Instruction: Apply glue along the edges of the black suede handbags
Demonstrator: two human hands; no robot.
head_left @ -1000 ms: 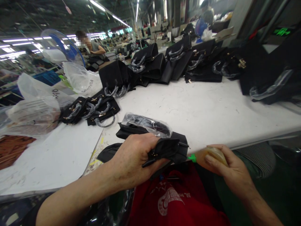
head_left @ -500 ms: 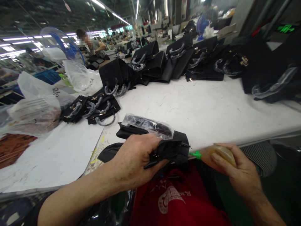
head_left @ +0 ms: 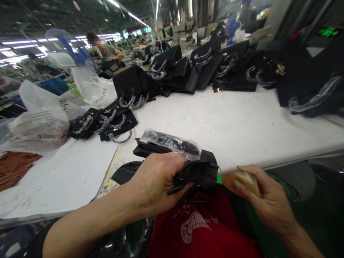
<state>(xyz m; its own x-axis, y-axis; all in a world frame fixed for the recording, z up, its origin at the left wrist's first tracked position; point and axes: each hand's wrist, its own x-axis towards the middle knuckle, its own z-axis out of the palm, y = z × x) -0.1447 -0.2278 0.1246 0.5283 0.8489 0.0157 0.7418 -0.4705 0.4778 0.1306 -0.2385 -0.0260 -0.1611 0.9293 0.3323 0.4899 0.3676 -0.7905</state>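
At the front edge of the table, my left hand [head_left: 158, 179] grips a black handbag [head_left: 208, 159], its fingers wrapped around the folded material. Clear plastic wraps the bag's handle [head_left: 172, 141], which lies on top. My right hand [head_left: 266, 197] is closed around a soft squeeze bottle [head_left: 239, 181] of amber liquid, probably glue. The bottle's green nozzle [head_left: 219, 178] points left at the bag's right end; its tip is hidden behind the bag.
Black handbags [head_left: 129, 86] with plastic-wrapped handles line the back of the white table [head_left: 242, 125]. Plastic bags [head_left: 40, 125] and brown pieces [head_left: 16, 168] lie at left. A blue fan [head_left: 77, 53] and a person [head_left: 110, 53] are beyond. A striped stool [head_left: 295, 179] stands at right.
My right hand has moved left with the squeeze bottle, and the nozzle's thin tip has passed out of sight at the bag. My left hand has barely shifted.
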